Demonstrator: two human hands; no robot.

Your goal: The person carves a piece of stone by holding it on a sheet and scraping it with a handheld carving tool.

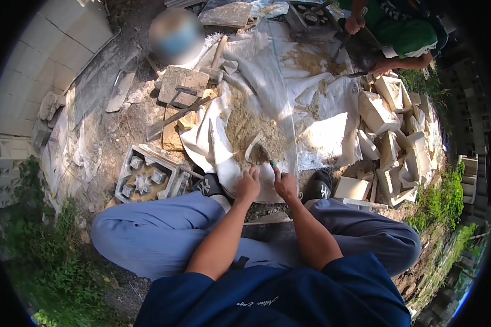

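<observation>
My right hand (285, 184) is closed round the green handle of a trowel (261, 155), whose blade rests in a heap of sandy mix (256, 126). Beside it my left hand (249, 184) has its fingers drawn together at the near edge of the white sheet (217, 131); what they grip, if anything, is too small to make out. A pale curved fragment (253, 144) lies against the blade. The sheet spreads out between my two shoes.
A mould with star and block shapes (146, 173) lies at left, near a hammer (219, 52) and slabs (182, 86). Pale cast pieces (384, 111) are piled at right. Another person's hand (384, 66) holds a tool at upper right. A blurred round area is at upper left.
</observation>
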